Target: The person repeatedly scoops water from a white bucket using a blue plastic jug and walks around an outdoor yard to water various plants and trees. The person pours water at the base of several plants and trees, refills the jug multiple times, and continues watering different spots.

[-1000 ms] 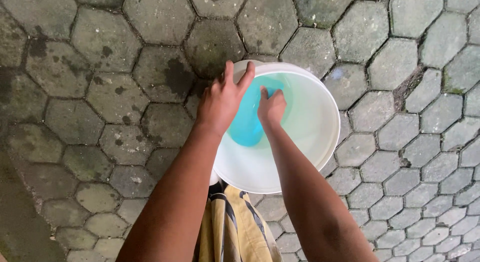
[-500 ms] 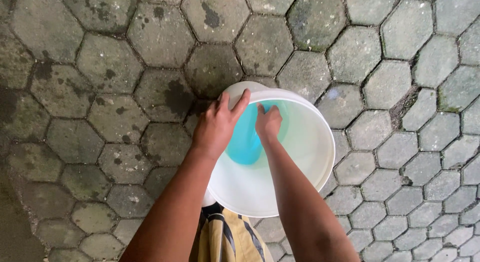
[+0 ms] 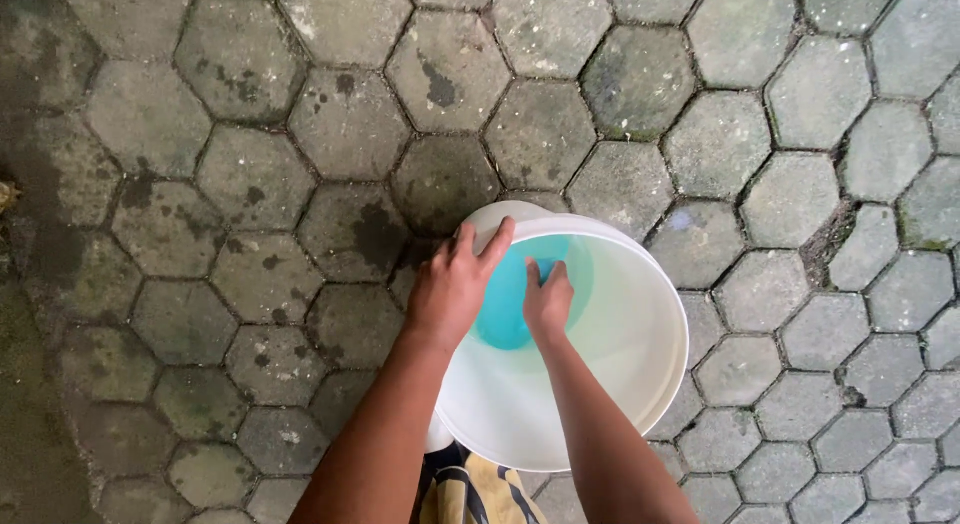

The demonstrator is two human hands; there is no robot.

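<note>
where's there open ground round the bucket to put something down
Bare hexagonal paving lies open left of, beyond and right of the white bucket. It is crowded at the bucket's near-left rim, where the left hand grips, and inside, where the right hand presses a blue thing.

A round white plastic bucket (image 3: 620, 384) is set on a pavement of grey hexagonal concrete blocks (image 3: 250, 184), right of centre in the view. The left hand (image 3: 455, 284) is laid over the bucket's left rim. The right hand (image 3: 547, 302) is placed inside the bucket, just right of the left hand, against a turquoise object (image 3: 505, 304) lying in the bucket. A striped yellow-and-dark cloth (image 3: 470, 492) is located below the bucket's near edge.
</note>
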